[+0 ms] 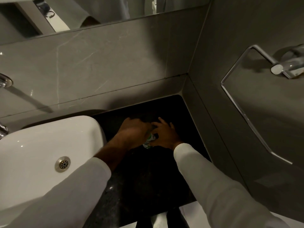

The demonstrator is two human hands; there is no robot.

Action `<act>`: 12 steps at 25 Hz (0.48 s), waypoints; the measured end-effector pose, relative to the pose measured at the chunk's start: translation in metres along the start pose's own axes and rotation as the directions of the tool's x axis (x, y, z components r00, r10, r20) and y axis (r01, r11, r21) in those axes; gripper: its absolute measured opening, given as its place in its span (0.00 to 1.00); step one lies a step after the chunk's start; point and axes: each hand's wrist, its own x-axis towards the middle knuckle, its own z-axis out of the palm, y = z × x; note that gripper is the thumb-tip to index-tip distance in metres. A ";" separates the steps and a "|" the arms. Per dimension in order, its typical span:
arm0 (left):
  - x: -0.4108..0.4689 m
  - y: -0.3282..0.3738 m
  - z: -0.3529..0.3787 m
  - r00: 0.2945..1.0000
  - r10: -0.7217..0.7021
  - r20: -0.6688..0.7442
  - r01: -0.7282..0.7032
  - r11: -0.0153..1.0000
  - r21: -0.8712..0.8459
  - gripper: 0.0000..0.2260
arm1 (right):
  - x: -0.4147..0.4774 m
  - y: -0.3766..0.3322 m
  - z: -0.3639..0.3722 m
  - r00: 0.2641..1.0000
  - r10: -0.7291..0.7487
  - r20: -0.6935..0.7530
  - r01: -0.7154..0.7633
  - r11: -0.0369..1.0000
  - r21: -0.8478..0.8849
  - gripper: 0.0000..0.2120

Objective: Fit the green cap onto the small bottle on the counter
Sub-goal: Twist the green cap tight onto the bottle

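Observation:
A small bottle with a white and green label stands on the dark counter, mostly covered by both hands. My left hand is curled over its top from the left. My right hand wraps the bottle's body from the right, fingers spread. The green cap is hidden under my left hand's fingers; I cannot tell how it sits on the bottle.
A white basin with a metal drain lies to the left, touching the counter's edge. Grey tiled walls close the back and right. A chrome towel ring hangs on the right wall. A tap is at far left.

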 end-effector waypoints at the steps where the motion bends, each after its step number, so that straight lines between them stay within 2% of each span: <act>1: 0.000 0.005 0.006 0.989 -0.133 0.064 0.136 0.990 -0.042 0.16 | 0.000 -0.001 0.000 1.000 0.000 0.000 0.000 1.000 0.003 0.25; 3: -0.002 0.011 0.014 0.920 -0.333 0.207 0.373 0.905 -0.205 0.17 | 0.001 -0.002 0.000 1.000 -0.004 0.006 0.004 1.000 -0.011 0.24; 5: -0.002 0.007 0.020 0.868 -0.416 0.272 0.493 0.787 -0.370 0.15 | 0.001 -0.002 -0.001 1.000 -0.010 0.013 0.010 1.000 -0.015 0.26; 9: -0.005 -0.013 0.029 0.889 -0.400 0.224 0.454 0.703 -0.548 0.13 | -0.003 -0.001 0.002 0.999 -0.032 0.012 0.032 0.999 -0.039 0.25; 12: -0.010 -0.014 0.038 0.873 -0.411 0.261 0.471 0.579 -0.665 0.12 | -0.008 0.000 0.012 0.999 -0.036 -0.039 0.036 0.999 -0.009 0.25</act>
